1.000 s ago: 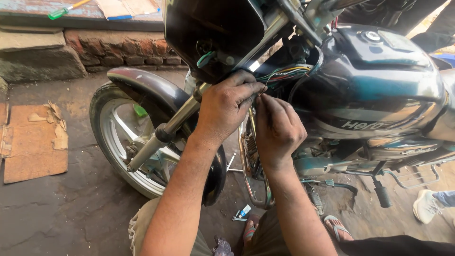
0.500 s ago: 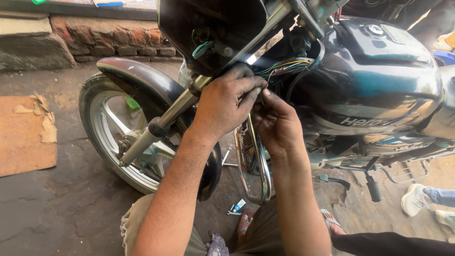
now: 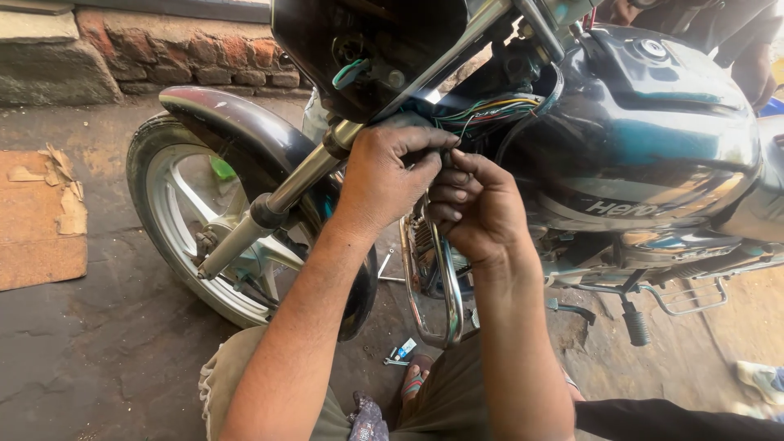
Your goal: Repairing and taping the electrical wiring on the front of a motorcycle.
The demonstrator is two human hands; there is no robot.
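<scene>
A dark blue motorcycle (image 3: 653,131) stands in front of me, front wheel (image 3: 196,237) to the left. A bundle of coloured wires (image 3: 490,110) hangs out behind the headlight housing (image 3: 367,49), near the steering neck. My left hand (image 3: 388,171) and my right hand (image 3: 474,204) meet just below that bundle. Both pinch a thin wire end between their fingertips. The fork tube (image 3: 278,200) runs down beneath my left forearm.
A chrome crash guard (image 3: 433,286) curves below my hands. A torn cardboard sheet (image 3: 37,220) lies on the ground at left, before a brick wall (image 3: 196,53). Small tools (image 3: 400,351) lie on the ground near my sandalled foot. Another person's shoe (image 3: 759,380) shows at far right.
The view has shifted slightly lower. My hands stay at the wire bundle, fingers now drawn closer together on the wire.
</scene>
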